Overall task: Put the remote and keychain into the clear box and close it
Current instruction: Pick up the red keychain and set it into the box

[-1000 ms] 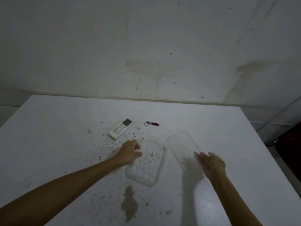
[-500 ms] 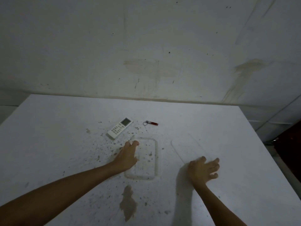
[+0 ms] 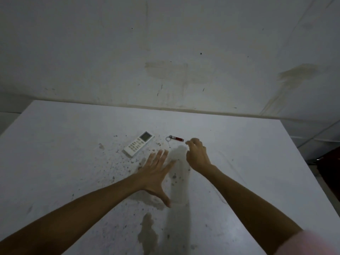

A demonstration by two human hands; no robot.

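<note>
A white remote (image 3: 138, 143) lies on the white table (image 3: 64, 153), angled, with its screen end away from me. To its right lies a small red keychain (image 3: 175, 138) with a metal ring. The clear box (image 3: 181, 188) sits open in front of them and is hard to make out. My left hand (image 3: 154, 173) hovers over the box's left side, fingers spread, holding nothing. My right hand (image 3: 197, 155) is just right of and below the keychain, fingers loosely curled, a short gap from it and holding nothing. The clear lid (image 3: 227, 172) lies flat to the right as a faint outline.
The table top is speckled with dark spots, and a brown stain (image 3: 148, 234) lies near me. A stained wall (image 3: 165, 52) runs along the far edge of the table. A dark object (image 3: 329, 172) stands beyond the table's right edge.
My right hand laid the lid flat, then left it and moved up and left to beside the keychain. My left hand let go of the box's edge and spread open above it.
</note>
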